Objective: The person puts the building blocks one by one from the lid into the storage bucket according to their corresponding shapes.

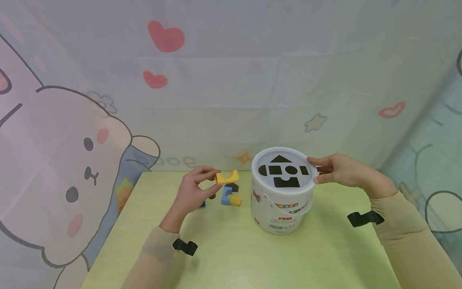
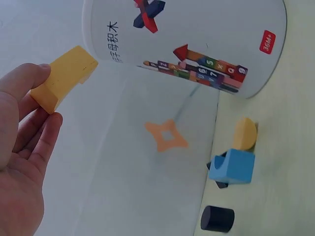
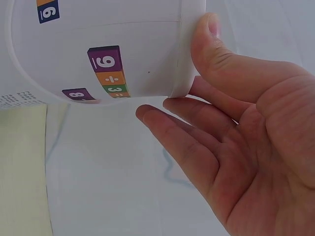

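Left hand [image 1: 189,194], just left of centre: thumb and fingers pinch a yellow arched block [image 2: 66,78], held off the table [image 1: 281,257] but not yet inside the white printed bucket [image 1: 267,214], right of centre. Right hand [image 1: 341,170]: loosely spread fingers touch the rim of the fitted, slotted white lid [image 1: 265,159]. A blue notched block [image 1: 224,200], yellow rounded block [image 2: 245,133] and black cylinder [image 2: 218,219] lie outside — any contents I cannot see.

Pale green table [image 1: 252,263], white lidded bucket [image 1: 265,212], blue notched block [image 2: 240,168], yellow block [image 2: 245,133], dark cylinder [image 2: 217,219], black block [image 1: 233,187], dark-blue piece [image 1: 203,204]
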Motion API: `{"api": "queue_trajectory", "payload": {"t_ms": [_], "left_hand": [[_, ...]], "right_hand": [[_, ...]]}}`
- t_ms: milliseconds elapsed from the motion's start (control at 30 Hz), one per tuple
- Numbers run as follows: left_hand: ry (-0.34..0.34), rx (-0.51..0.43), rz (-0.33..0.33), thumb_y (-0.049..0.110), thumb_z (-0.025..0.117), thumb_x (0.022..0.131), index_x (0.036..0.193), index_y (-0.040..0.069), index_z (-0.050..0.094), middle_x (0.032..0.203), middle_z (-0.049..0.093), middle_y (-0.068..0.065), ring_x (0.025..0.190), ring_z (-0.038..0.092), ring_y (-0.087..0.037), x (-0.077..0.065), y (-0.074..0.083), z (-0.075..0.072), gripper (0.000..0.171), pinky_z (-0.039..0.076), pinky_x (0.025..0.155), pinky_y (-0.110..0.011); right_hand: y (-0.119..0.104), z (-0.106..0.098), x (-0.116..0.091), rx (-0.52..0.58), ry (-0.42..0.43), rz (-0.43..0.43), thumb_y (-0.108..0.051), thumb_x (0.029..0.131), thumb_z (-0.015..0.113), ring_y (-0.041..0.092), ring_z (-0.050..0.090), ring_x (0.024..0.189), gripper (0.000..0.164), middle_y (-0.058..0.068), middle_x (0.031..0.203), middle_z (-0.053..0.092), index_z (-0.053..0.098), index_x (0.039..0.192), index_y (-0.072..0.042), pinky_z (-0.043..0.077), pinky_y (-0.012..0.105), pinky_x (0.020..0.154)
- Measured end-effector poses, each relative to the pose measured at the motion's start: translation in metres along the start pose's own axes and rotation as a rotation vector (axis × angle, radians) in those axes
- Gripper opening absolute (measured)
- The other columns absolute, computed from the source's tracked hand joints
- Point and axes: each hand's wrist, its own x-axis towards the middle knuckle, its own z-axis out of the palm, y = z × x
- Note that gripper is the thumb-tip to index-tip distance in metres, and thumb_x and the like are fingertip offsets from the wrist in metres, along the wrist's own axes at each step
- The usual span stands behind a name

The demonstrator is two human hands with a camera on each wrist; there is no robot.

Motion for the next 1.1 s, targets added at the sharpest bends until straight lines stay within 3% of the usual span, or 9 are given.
{"api": "queue_trajectory", "payload": {"t_ms": [167,433,733,1100], "left_hand": [[0.02,-0.068,0.042,0.01,0.086,0.093,0.128,0.01,0.08,0.118,0.072,-0.003,0.105,0.07,-0.023,0.009,0.011,0.005,0.035,0.058,0.094,-0.043],[0.023,-0.155,0.064,0.006,0.085,0.093,0.126,0.007,0.08,0.115,0.071,-0.006,0.104,0.071,-0.027,0.017,0.018,0.014,0.034,0.059,0.097,-0.055],[0.053,-0.296,0.056,-0.005,0.084,0.09,0.126,0.0,0.078,0.115,0.07,-0.012,0.102,0.07,-0.027,0.021,0.023,0.025,0.037,0.06,0.099,-0.038],[0.073,-0.402,0.084,-0.011,0.081,0.089,0.125,-0.007,0.076,0.117,0.072,-0.02,0.105,0.073,-0.027,0.033,0.042,0.036,0.037,0.062,0.095,-0.041]], "right_hand": [[-0.002,0.0,0.002,0.02,0.0,0.001,-0.018,0.101,0.077,0.047,0.054,0.139,0.071,0.025,0.162,0.04,0.042,0.158,0.007,0.051,0.056,0.109],[-0.005,0.003,0.002,0.011,0.004,0.006,-0.019,0.101,0.077,0.046,0.055,0.138,0.071,0.026,0.157,0.047,0.043,0.158,0.006,0.052,0.056,0.108],[-0.006,0.005,0.004,0.038,0.0,0.007,-0.017,0.101,0.077,0.047,0.053,0.139,0.07,0.024,0.161,0.043,0.043,0.158,0.006,0.051,0.056,0.109],[-0.005,0.005,0.005,0.028,0.006,0.011,-0.018,0.101,0.077,0.046,0.055,0.138,0.068,0.023,0.162,0.041,0.045,0.157,0.006,0.052,0.055,0.108]]}}
